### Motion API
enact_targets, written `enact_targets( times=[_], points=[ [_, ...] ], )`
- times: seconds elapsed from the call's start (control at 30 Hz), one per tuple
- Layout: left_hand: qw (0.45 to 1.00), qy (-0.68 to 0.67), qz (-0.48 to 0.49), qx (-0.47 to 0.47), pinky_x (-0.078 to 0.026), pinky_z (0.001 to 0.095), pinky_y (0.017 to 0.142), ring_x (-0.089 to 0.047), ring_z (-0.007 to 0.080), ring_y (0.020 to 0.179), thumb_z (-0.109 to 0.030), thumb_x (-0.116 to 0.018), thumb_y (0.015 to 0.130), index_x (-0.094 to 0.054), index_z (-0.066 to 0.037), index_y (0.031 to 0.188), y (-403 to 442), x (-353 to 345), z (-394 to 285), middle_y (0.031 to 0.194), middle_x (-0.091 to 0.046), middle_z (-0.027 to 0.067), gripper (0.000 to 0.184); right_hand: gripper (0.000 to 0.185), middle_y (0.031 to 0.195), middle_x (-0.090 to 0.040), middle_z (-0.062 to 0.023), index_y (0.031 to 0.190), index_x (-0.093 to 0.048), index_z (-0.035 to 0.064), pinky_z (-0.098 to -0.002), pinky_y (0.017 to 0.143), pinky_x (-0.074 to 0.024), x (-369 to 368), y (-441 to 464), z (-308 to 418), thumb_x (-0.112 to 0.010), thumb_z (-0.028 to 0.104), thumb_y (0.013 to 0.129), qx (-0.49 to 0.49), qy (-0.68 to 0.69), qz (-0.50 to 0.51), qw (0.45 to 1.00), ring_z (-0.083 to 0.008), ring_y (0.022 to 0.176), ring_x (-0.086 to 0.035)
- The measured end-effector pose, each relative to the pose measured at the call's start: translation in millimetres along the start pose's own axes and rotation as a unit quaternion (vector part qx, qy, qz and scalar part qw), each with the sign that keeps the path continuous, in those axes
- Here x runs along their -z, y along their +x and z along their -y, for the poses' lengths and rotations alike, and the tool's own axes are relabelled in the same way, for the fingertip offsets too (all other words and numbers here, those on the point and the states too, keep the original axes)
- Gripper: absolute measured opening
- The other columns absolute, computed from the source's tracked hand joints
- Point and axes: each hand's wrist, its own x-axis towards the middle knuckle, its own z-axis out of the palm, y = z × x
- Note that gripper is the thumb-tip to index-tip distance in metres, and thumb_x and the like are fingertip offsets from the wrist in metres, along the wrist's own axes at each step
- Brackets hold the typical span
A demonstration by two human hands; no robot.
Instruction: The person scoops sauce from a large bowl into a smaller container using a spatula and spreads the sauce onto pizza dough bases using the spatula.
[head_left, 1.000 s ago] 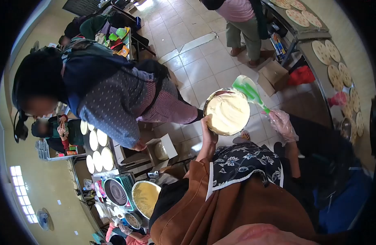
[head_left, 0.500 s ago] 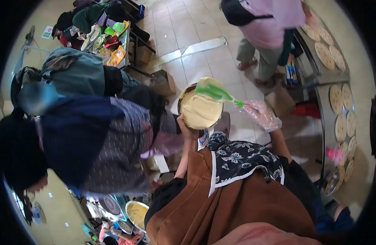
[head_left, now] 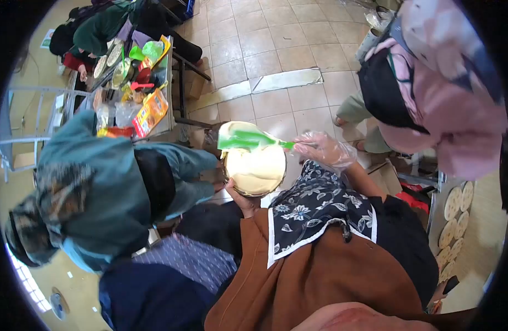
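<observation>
My left hand [head_left: 242, 199] grips the near left rim of a round bowl [head_left: 256, 195] and carries it above the floor in front of me. Pale yellow batter [head_left: 258, 170] fills the bowl almost to the rim. My right hand [head_left: 323, 150], in a clear plastic glove, is closed around the handle of a green spatula [head_left: 248, 139]. The spatula's wide blade lies over the bowl's far side, coated with batter. Whether the blade touches the batter below cannot be made out.
A person in pink [head_left: 430, 110] stands to the right, beside a table [head_left: 437, 220] of round flat pieces. On the left are a person in teal [head_left: 99, 182] and a person in navy [head_left: 154, 298]. A cluttered table [head_left: 164, 83] with packets stands at far left.
My view has moved forward along the aisle, past the person in navy. The bowl and spatula have come along, both still held. The person in pink now appears closer.
</observation>
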Motion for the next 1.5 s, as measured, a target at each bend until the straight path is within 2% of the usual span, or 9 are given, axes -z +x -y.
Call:
enact_targets(
  times=[0.07, 0.17, 0.27, 0.57, 0.7, 0.97, 1.17, 1.37, 1.5],
  points=[
    [0.999, 0.023, -0.021, -0.024, -0.042, 0.0428, 0.089, -0.05, 0.0283, 0.108, -0.05, -0.044, 0.076, -0.041, -0.006, 0.127, 40, -17, -4, 0.123, -0.048, 0.013, 0.067, 0.029, 0.094, -0.065, -0.011, 0.105, -0.062, 0.0064, -0.0312, 0.068, -0.0502, 17, 53, -1, -0.059, 0.026, 0.085, 0.031, -0.052, -0.02, 0.998, -0.0283, 0.075, -0.062],
    [0.995, 0.044, -0.092, 0.01, -0.042, 0.0434, 0.088, -0.049, 0.0277, 0.11, -0.052, -0.045, 0.075, -0.043, -0.009, 0.126, 101, -58, -23, 0.123, -0.049, 0.0099, 0.066, 0.029, 0.097, -0.063, -0.0173, 0.104, -0.059, -0.0018, -0.0324, 0.077, -0.0478, 39, 144, -34, -0.06, 0.02, 0.085, 0.245, -0.189, -0.049, 0.95, -0.0257, 0.09, -0.062],
    [0.992, 0.04, -0.112, -0.036, -0.042, 0.0439, 0.087, -0.048, 0.0269, 0.112, -0.052, -0.048, 0.072, -0.044, -0.011, 0.125, 163, -87, -43, 0.123, -0.049, 0.0073, 0.067, 0.031, 0.097, -0.063, -0.0172, 0.104, -0.06, -0.001, -0.0331, 0.075, -0.048, 70, 227, -5, -0.059, 0.023, 0.085, 0.031, 0.007, 0.014, 0.999, -0.0271, 0.088, -0.062],
    [0.991, 0.052, -0.122, -0.025, -0.043, 0.0437, 0.087, -0.05, 0.03, 0.109, -0.049, -0.049, 0.073, -0.043, -0.01, 0.127, 349, -177, -121, 0.126, -0.048, 0.0108, 0.067, 0.04, 0.093, -0.063, -0.0204, 0.102, -0.062, 0.0001, -0.0389, 0.076, -0.0459, 119, 436, -36, -0.053, 0.036, 0.087, -0.021, 0.035, 0.071, 0.997, -0.0337, 0.085, -0.06],
    [0.989, 0.128, -0.057, -0.036, -0.04, 0.0466, 0.093, -0.045, 0.0306, 0.115, -0.045, -0.035, 0.082, -0.037, -0.007, 0.13, 461, -195, -159, 0.131, -0.041, 0.0134, 0.061, 0.039, 0.096, -0.062, -0.0215, 0.1, -0.063, 0.0001, -0.0392, 0.076, -0.0459, 137, 525, -53, -0.054, 0.036, 0.086, -0.037, 0.065, 0.037, 0.997, -0.0338, 0.087, -0.06],
    [0.99, 0.138, -0.019, -0.017, -0.042, 0.0411, 0.091, -0.049, 0.0271, 0.111, -0.049, -0.044, 0.078, -0.041, -0.006, 0.126, 638, -340, -201, 0.125, -0.047, 0.0117, 0.065, 0.039, 0.095, -0.063, -0.0198, 0.103, -0.061, -0.0005, -0.0355, 0.077, -0.0465, 210, 655, -76, -0.056, 0.034, 0.086, -0.08, 0.052, -0.044, 0.994, -0.0306, 0.088, -0.061],
    [0.989, 0.139, 0.054, -0.018, -0.042, 0.0399, 0.093, -0.049, 0.0259, 0.112, -0.044, -0.041, 0.084, -0.042, -0.006, 0.125, 800, -425, -176, 0.125, -0.047, 0.0102, 0.056, 0.045, 0.103, -0.062, -0.0184, 0.108, -0.061, 0.0036, -0.0359, 0.084, -0.0446, 318, 779, -123, -0.054, 0.042, 0.085, -0.119, -0.028, -0.044, 0.991, -0.0295, 0.097, -0.058],
    [0.992, 0.095, 0.068, 0.042, -0.041, 0.04, 0.093, -0.05, 0.0274, 0.112, -0.045, -0.047, 0.079, -0.045, -0.006, 0.125, 919, -597, -171, 0.124, -0.05, 0.0113, 0.06, 0.041, 0.096, -0.063, -0.0183, 0.106, -0.064, 0.0095, -0.0377, 0.079, -0.0463, 459, 916, -151, -0.052, 0.044, 0.086, -0.026, -0.05, -0.093, 0.994, -0.0316, 0.087, -0.061],
    [0.989, 0.053, 0.123, 0.063, -0.039, 0.0399, 0.095, -0.049, 0.027, 0.113, -0.046, -0.046, 0.078, -0.045, -0.007, 0.125, 1004, -681, -161, 0.126, -0.049, 0.0105, 0.061, 0.041, 0.101, -0.062, -0.0191, 0.108, -0.062, 0.0094, -0.0379, 0.083, -0.0443, 542, 987, -160, -0.053, 0.043, 0.086, -0.112, -0.043, -0.05, 0.992, -0.0303, 0.093, -0.059]
  ],
)
